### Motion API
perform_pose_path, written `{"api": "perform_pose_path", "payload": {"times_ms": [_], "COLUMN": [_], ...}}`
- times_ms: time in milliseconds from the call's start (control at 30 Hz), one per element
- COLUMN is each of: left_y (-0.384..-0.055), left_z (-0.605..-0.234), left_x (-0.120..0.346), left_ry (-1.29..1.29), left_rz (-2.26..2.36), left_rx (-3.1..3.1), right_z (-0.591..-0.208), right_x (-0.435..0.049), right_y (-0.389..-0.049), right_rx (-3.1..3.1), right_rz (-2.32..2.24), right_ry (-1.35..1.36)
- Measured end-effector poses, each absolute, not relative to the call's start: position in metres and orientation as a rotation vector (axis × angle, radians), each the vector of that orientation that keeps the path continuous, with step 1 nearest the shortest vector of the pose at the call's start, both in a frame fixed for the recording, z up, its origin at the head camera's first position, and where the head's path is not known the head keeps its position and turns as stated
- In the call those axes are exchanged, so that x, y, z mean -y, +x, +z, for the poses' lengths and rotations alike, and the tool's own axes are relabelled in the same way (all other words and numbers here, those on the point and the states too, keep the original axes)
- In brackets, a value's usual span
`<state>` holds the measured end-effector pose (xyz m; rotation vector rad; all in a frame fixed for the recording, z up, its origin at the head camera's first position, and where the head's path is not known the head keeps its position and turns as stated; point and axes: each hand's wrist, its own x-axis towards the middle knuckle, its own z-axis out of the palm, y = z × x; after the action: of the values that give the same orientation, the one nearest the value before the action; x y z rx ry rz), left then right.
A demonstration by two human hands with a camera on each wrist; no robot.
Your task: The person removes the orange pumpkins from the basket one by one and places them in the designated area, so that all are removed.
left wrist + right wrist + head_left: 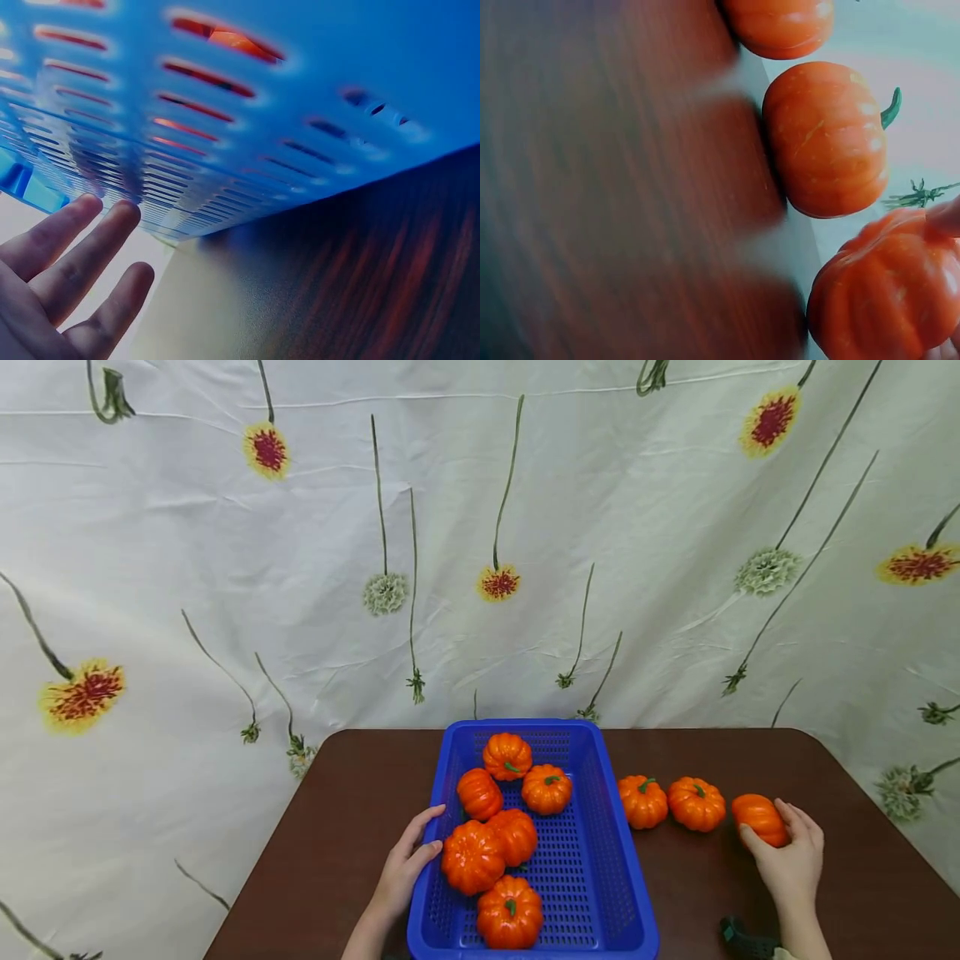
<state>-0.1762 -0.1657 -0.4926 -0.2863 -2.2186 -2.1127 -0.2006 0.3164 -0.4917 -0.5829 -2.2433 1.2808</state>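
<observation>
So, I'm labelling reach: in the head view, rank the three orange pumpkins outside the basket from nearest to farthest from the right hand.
1. Held orange pumpkin: rightmost, gripped by the right hand.
2. Middle orange pumpkin: between the other two.
3. Leftmost orange pumpkin: beside the blue perforated basket.

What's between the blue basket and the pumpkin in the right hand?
Two more pumpkins on the brown table: a nearer pumpkin beside the blue basket, then a farther pumpkin before the held pumpkin. Head view shows it.
</observation>
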Motion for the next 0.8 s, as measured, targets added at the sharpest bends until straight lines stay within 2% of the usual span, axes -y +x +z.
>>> {"api": "perform_pose_path", "payload": {"times_ms": [367, 800], "left_y": [-0.1763, -0.1769], "left_z": [-0.4935, -0.4938], "left_x": [0.1659, 0.1651], "left_ry": [-0.300, -0.321], "left_rz": [-2.098, -2.126], "left_rx": [2.217, 2.194], "right_z": [-0.4939, -0.4975], "right_x": [-0.3194, -0.3204], "right_y": [-0.2003, -0.1994], "right_rx": [2.312, 2.360], "right_rz": [1.184, 1.314], "right_ry": [-0.522, -0.584]}}
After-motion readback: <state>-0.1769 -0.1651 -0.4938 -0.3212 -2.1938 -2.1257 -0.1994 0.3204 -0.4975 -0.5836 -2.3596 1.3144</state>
